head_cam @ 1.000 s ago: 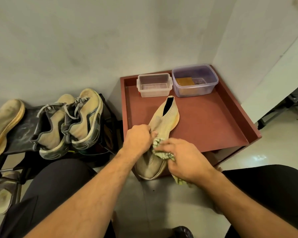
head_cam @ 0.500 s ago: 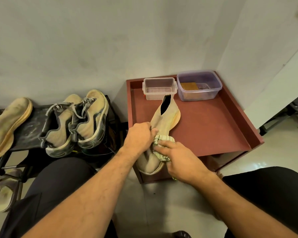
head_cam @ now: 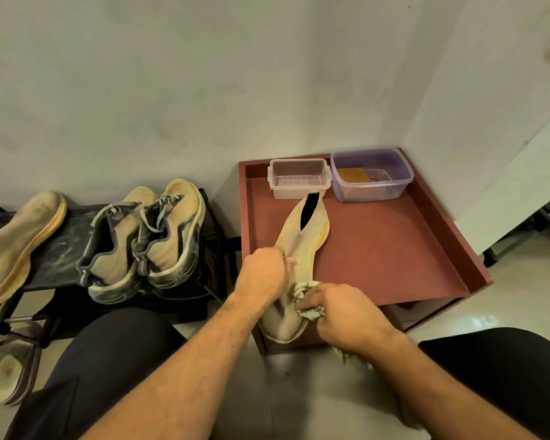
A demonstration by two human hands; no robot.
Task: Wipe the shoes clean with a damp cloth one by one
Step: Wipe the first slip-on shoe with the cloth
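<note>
While unbranded so far as visible, beige shoe (head_cam: 299, 249) in left hand's (head_cam: 262, 273) curled grip, cloth (head_cam: 305, 300) bunched in right hand (head_cam: 346, 315).

Pretty soft, even indoor light here, kinda dim with a warm yellowish cast. No hard shadows, just a murky dark patch under the shoe rack (head_cam: 115, 300) and between the knees. There's a bright glare spot on the glossy floor (head_cam: 486, 320) at the right, next to the red table (head_cam: 394, 249). Wide-angle lens bends the wall lines near the edges. Whole thing looks a bit smeary, and the forearms at the bottom go soft.
</note>
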